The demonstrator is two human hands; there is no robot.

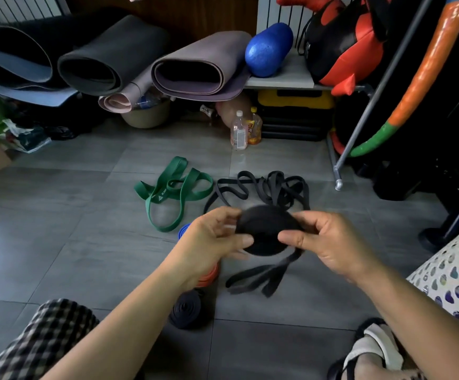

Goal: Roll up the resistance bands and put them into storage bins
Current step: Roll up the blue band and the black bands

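Note:
A black resistance band (266, 229) is wound into a thick disc held above the floor between both hands; its loose tail (261, 278) hangs down to the tiles. My left hand (211, 239) pinches the disc's left edge and my right hand (329, 242) grips its right edge. A green band (173, 187) lies unrolled on the floor beyond. Beside it sits a tangle of black bands (266, 187). A rolled dark band (187, 308) lies below my left forearm, with an orange roll (209, 275) and a blue one (184, 231) partly hidden by my left hand.
A white perforated bin (453, 272) stands at the right edge. Rolled yoga mats (107, 61), a blue foam roller (268, 49) and two bottles (246, 130) line the back. A metal rack leg (337, 171) is at the right. My knee (44, 338) and sandalled foot (370, 349) are at the bottom.

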